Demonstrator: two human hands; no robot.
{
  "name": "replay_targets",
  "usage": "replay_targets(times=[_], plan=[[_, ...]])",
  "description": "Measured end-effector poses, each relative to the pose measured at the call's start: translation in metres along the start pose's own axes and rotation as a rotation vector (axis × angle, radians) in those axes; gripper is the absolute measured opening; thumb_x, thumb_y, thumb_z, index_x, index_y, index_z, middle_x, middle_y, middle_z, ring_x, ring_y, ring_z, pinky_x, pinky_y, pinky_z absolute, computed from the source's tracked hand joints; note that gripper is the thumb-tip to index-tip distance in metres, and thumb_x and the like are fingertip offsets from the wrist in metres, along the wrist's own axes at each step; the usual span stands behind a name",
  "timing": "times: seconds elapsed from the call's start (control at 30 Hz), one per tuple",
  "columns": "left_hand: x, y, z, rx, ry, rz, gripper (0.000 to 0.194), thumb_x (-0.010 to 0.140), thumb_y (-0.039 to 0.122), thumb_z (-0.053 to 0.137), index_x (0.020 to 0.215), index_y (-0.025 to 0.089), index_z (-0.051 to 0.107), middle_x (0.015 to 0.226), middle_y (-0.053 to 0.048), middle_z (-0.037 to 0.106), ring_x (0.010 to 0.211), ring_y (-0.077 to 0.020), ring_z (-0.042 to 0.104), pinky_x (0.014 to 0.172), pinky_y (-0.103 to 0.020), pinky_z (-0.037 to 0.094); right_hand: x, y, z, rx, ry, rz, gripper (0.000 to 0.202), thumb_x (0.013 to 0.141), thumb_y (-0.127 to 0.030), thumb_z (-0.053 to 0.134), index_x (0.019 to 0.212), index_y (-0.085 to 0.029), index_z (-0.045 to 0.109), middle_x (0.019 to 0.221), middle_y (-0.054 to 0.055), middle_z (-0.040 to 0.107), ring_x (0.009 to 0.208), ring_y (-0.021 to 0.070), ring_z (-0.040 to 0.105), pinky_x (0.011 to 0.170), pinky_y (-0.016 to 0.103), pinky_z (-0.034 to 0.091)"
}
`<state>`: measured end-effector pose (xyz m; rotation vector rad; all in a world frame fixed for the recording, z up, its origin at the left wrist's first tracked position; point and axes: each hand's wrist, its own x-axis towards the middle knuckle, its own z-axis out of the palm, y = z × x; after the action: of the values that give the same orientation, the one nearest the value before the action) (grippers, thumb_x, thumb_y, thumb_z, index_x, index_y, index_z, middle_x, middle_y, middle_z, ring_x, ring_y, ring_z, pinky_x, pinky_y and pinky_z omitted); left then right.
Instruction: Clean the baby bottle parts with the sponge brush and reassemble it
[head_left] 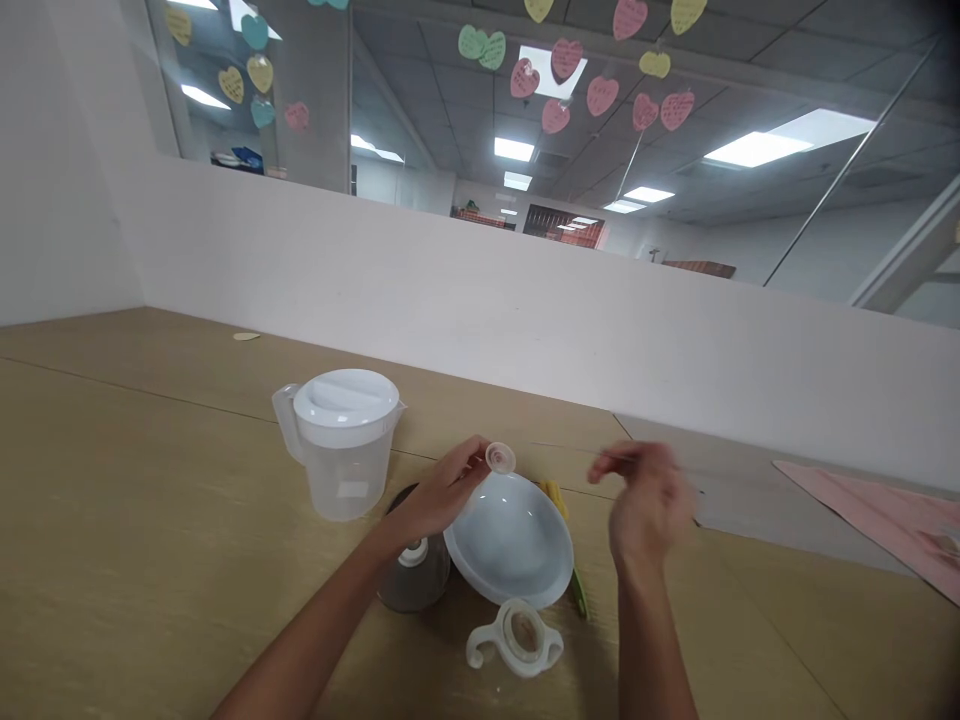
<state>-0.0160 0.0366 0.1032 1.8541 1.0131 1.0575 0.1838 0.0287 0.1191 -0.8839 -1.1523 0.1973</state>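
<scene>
My left hand (457, 480) pinches a small round translucent piece (500, 458) with rings on its face, above the far rim of a white bowl (510, 540). To the right of the bowl, my right hand (651, 500) is raised and smeared by motion; whether it holds anything is unclear. Close to the bowl's near edge lies a white plastic piece (517, 638) with a round centre and a hooked arm, like an egg separator. Under my left forearm sits a dark round container (416, 580) with a whitish fitting, partly hidden.
A lidded translucent pitcher (349, 450) stands left of the bowl. Something yellow (553, 495) and a green bristled brush (580, 595) show past the bowl's right side. At far right lies a pink cloth (885, 510). A white wall (450, 290) closes off the table's back.
</scene>
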Motion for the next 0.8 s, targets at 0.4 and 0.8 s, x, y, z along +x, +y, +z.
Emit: replay_targets(times=[0.4, 0.8], plan=[[-0.006, 0.017, 0.0, -0.055, -0.009, 0.042, 0.026, 0.089, 0.04, 0.038, 0.086, 0.017, 0.051, 0.08, 0.0, 0.051, 0.074, -0.0126, 0.047, 0.065, -0.022, 0.041, -0.022, -0.019, 0.009, -0.3, -0.283, -0.214, 0.05, 0.096, -0.041, 0.022, 0.061, -0.019, 0.048, 0.05, -0.002, 0.051, 0.044, 0.0091, 0.049, 0.048, 0.022, 0.037], [-0.005, 0.012, 0.008, 0.073, -0.004, 0.071, 0.026, 0.089, 0.037, 0.038, 0.089, 0.019, 0.056, 0.092, -0.003, 0.06, 0.089, -0.0174, 0.054, 0.079, -0.027, 0.045, -0.018, -0.036, -0.001, -0.543, -0.269, -0.393, 0.051, 0.098, -0.034, 0.022, 0.057, -0.019, 0.048, 0.045, -0.003, 0.05, 0.039, 0.0073, 0.046, 0.047, 0.021, 0.032]])
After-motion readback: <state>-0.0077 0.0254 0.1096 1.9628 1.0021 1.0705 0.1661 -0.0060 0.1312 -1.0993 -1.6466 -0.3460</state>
